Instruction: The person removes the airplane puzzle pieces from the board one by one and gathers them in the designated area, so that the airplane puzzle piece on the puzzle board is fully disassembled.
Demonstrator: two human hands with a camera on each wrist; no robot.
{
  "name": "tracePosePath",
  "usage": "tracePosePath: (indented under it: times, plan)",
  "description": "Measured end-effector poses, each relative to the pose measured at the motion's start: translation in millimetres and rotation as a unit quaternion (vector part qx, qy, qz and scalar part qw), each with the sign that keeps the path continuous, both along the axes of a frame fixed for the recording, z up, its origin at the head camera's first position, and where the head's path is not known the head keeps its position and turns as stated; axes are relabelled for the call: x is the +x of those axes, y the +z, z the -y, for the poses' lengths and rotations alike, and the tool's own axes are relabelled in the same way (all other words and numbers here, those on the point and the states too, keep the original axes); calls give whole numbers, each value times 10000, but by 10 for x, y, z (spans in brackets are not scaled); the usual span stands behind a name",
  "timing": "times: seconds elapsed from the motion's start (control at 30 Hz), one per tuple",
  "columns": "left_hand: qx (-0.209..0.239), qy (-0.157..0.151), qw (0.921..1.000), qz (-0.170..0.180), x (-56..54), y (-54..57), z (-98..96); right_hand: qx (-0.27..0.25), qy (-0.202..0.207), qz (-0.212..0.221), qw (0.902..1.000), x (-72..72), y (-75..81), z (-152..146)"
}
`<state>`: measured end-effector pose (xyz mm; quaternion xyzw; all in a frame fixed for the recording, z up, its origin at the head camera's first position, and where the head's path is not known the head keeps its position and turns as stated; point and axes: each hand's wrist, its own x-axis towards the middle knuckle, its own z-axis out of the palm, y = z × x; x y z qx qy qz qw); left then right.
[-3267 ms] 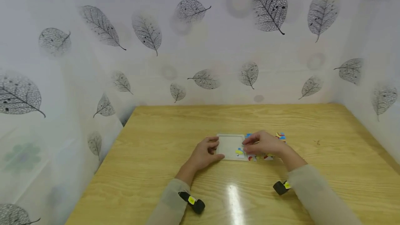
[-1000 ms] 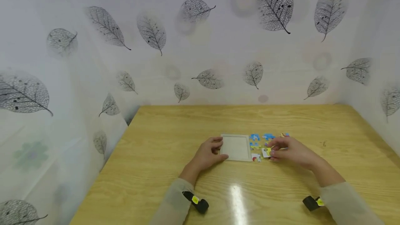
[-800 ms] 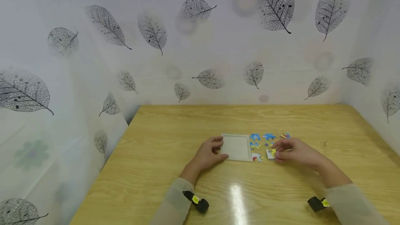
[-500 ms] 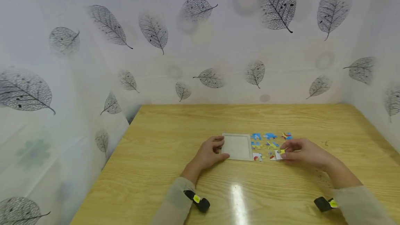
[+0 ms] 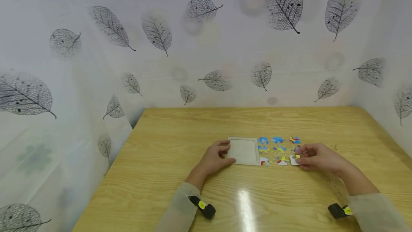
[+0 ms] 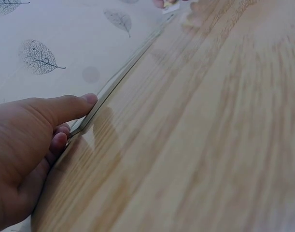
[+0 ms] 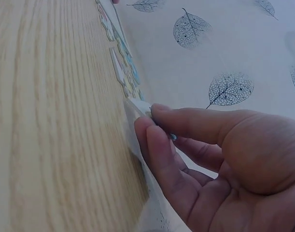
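Observation:
My left hand (image 5: 213, 158) holds the left side of a pale square puzzle tray (image 5: 258, 153) on the table. In the left wrist view, the thumb of the left hand (image 6: 36, 140) lies along the tray's edge (image 6: 106, 94), with curled fingertips beside its corner. Right of the tray, my right hand (image 5: 325, 159) pinches a white-and-yellow jigsaw piece (image 5: 294, 160) at the near end of the right column. The right wrist view has that piece (image 7: 140, 105) tilted between thumb and fingers of the right hand (image 7: 210, 154); the fingers partly cover it.
Several jigsaw pieces lie in rows between tray and right hand, among them a blue piece (image 5: 278, 140), a yellow-blue piece (image 5: 279, 149) and a white-red piece (image 5: 264, 161). A leaf-patterned curtain (image 5: 231, 46) borders the wooden table (image 5: 180, 124).
A yellow-blue-white piece lay in the tray's lower right corner 3.3 s ago and is gone from there. My right hand has moved right with its piece; my left hand stays on the tray.

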<state>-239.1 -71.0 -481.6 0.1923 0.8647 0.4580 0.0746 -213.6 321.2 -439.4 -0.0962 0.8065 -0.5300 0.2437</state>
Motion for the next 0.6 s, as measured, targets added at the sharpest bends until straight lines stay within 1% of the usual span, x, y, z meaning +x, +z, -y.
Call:
tracePosePath:
  times: [0.1,0.2,0.3,0.47,0.57,0.6]
  plan:
    - [-14,-22,10000,-3,4,-5,11,311,-167,-162,9992,34,-2,14]
    - [-25,-17,10000,9,10,-9,13,737,-385,-399,9957,78,7,58]
    - [-27,2,10000,9,7,-13,2,1234,-589,-632,9886,106,41,117]
    - [-65,-3,10000,-54,-15,-12,-12,1945,-827,-826,9739,101,110,178]
    - [-72,7,10000,-29,-24,-5,-5,2204,-849,-941,9671,90,116,195]
    - [-46,36,10000,18,-25,-1,3,2182,-847,-933,9677,86,108,204]
